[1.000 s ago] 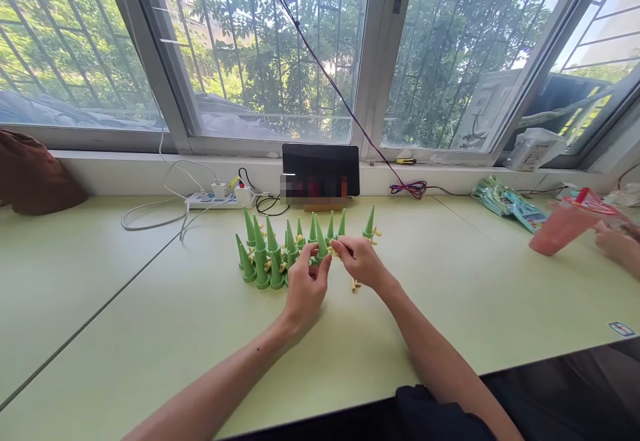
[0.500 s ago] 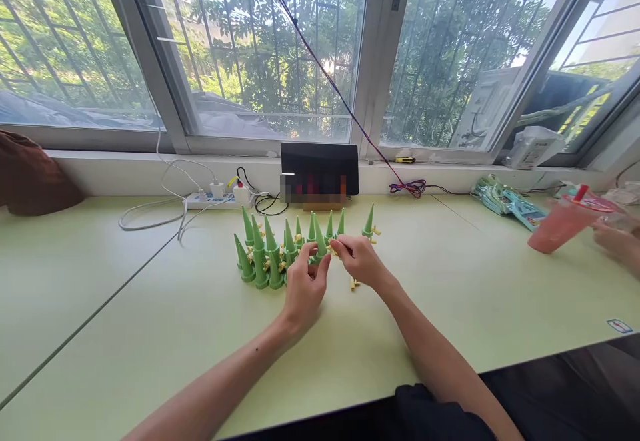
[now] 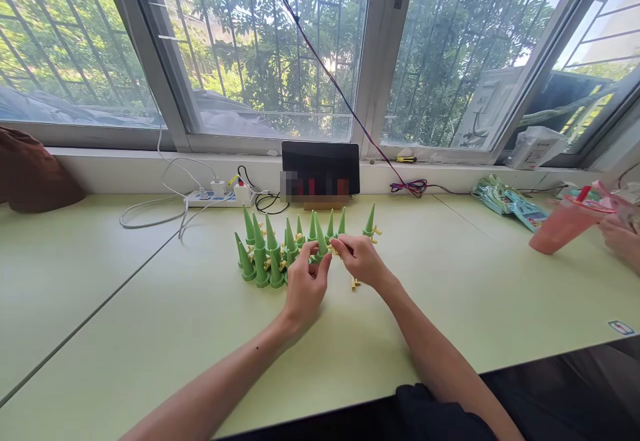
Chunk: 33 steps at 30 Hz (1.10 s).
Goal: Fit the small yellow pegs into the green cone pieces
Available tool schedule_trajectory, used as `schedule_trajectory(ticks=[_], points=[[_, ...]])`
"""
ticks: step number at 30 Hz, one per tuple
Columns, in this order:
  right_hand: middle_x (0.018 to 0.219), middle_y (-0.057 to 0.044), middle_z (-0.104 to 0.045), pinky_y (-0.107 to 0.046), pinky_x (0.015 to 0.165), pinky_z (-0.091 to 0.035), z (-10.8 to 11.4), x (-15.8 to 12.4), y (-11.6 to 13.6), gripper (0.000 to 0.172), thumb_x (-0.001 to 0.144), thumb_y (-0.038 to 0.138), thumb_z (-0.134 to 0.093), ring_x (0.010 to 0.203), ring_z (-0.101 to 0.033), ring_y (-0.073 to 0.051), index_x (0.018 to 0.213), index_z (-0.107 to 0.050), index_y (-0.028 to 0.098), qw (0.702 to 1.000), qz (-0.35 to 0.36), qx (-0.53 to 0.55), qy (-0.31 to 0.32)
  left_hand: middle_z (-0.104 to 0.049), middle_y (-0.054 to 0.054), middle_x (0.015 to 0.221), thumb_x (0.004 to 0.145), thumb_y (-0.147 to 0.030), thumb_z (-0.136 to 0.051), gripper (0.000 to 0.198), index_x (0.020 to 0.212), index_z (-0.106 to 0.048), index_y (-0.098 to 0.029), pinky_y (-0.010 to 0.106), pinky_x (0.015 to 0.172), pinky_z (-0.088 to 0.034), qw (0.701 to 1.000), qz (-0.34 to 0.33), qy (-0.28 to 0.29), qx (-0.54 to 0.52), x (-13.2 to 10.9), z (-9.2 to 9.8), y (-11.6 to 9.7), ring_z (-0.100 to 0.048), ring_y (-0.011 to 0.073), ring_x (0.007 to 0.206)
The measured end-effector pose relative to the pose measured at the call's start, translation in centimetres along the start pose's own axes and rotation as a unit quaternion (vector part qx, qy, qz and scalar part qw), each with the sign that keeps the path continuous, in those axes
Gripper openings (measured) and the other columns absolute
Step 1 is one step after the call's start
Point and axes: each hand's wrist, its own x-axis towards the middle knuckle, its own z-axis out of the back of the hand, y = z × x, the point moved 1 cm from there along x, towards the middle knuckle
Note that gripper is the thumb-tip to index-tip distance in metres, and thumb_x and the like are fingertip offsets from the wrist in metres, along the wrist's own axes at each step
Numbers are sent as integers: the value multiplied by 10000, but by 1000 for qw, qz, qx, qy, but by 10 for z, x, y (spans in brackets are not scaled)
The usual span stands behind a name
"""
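Note:
My left hand [image 3: 307,281] is closed round a green watering spike [image 3: 321,236], a cone with its point up. At the spike's right side my right hand [image 3: 363,258] pinches a small yellow valve [image 3: 332,249], mostly hidden by the fingers. To the left and behind stand several more green watering spikes [image 3: 260,261], upright in a cluster, with yellow valves among them. Another green spike [image 3: 369,220] stands apart beyond my right hand, with yellow pieces beside it. Under my right wrist lies a loose yellow valve [image 3: 355,284] on the table [image 3: 210,348].
A dark tablet [image 3: 321,168] on a stand leans at the sill, with a power strip [image 3: 215,198] and cables to its left. On the right, another person's hand [image 3: 623,238] is by a tilted red drink cup [image 3: 565,224], near teal packets [image 3: 507,201].
Both my hands keep the same hold on the spike and valve. At the right, the other person's hand has shifted slightly right beside the cup.

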Motion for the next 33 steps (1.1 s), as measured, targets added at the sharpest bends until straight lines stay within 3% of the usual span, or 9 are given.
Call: schedule_trajectory(ticks=[33], points=[[539, 48, -290, -265, 511, -198, -1, 0, -2, 454, 987, 435, -389, 525, -236, -99, 622, -258, 198, 1000, 4, 7, -2, -623, 13, 905, 900, -451, -547, 284, 1034, -505, -204, 205, 433, -282, 1000, 0, 0, -2, 0, 0, 1, -340, 23, 411]])
